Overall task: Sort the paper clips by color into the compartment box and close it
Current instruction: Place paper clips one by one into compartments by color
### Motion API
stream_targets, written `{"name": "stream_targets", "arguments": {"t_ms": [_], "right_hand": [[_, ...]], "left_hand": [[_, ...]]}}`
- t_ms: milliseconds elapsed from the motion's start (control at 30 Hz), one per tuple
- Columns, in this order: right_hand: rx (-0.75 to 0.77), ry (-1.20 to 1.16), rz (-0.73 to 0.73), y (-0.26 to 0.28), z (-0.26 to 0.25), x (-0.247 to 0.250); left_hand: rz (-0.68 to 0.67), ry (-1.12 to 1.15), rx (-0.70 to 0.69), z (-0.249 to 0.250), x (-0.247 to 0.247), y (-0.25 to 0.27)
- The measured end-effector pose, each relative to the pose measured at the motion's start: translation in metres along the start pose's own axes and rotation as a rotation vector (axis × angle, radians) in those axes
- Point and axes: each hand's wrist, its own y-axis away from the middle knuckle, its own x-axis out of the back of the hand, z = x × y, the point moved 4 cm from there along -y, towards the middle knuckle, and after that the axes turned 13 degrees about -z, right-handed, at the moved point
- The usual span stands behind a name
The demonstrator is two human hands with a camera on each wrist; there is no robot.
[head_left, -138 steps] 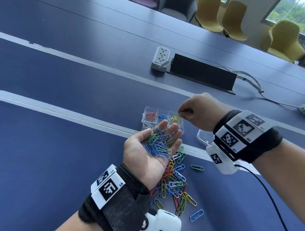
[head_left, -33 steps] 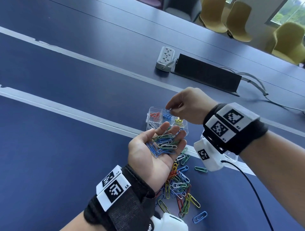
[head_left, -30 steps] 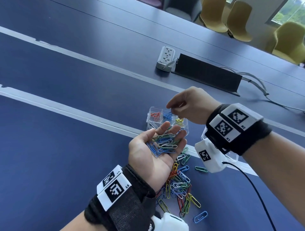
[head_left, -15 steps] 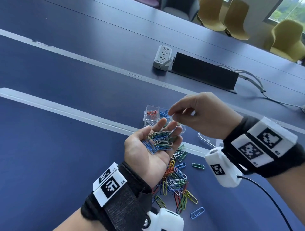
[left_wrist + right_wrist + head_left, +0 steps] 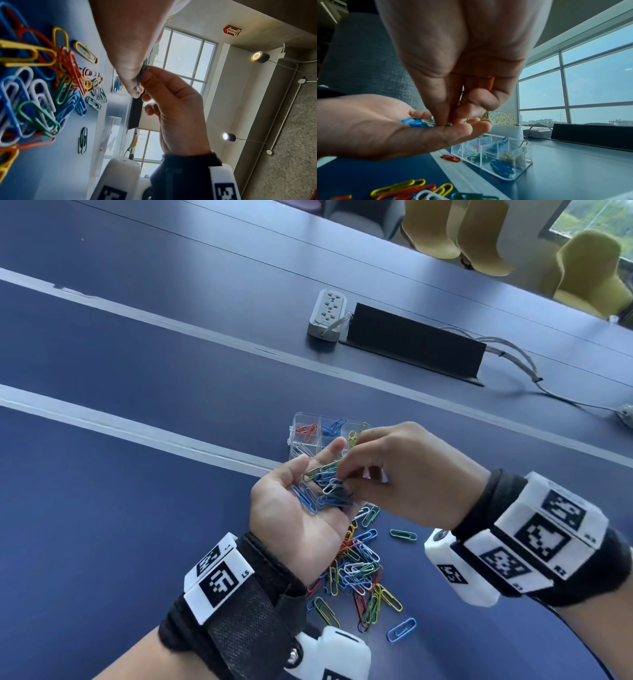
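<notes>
Most of the sorting is left, judging by what lies loose. At left centre of the head view the left hand is held palm up with fingers nearly straight, cupping a small heap of clips, mainly blue and green with a white one among them. Below it, toward the lower middle of the frame, a bigger pile of mixed red, yellow, white, green and blue clips is still on the table, with a stray green one and a blue one lying near its right edge.

Above the palm, at centre frame, sits the box, clear and open. Red, blue and yellow clips show in its far row and white in the near left cell; the right wrist view also shows green low in one cell. Each cell holds only a few. I cannot make out the lid for certain; a clear piece lies on the table in the left wrist view, but it is blurred.

Right of centre, the right hand reaches into the palm, thumb and forefinger closed narrow on a clip; which colour it pinches I cannot tell. Closing the box is not yet done.
</notes>
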Motion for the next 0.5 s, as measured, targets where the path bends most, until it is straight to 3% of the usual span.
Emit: {"name": "stream_targets", "arguments": {"t_ms": [200, 400, 500], "right_hand": [[0.036, -0.090, 0.081, 0.002, 0.001, 0.008], [0.118, 0.006, -0.092, -0.003, -0.007, -0.002], [0.119, 0.021, -0.099, -0.006, -0.004, -0.007]], "left_hand": [[-0.002, -0.005, 0.004, -0.001, 0.002, -0.001], [-0.035, 0.013, 0.006, -0.002, 0.005, -0.002], [-0.060, 0.031, 0.010, -0.003, 0.003, -0.003]]}}
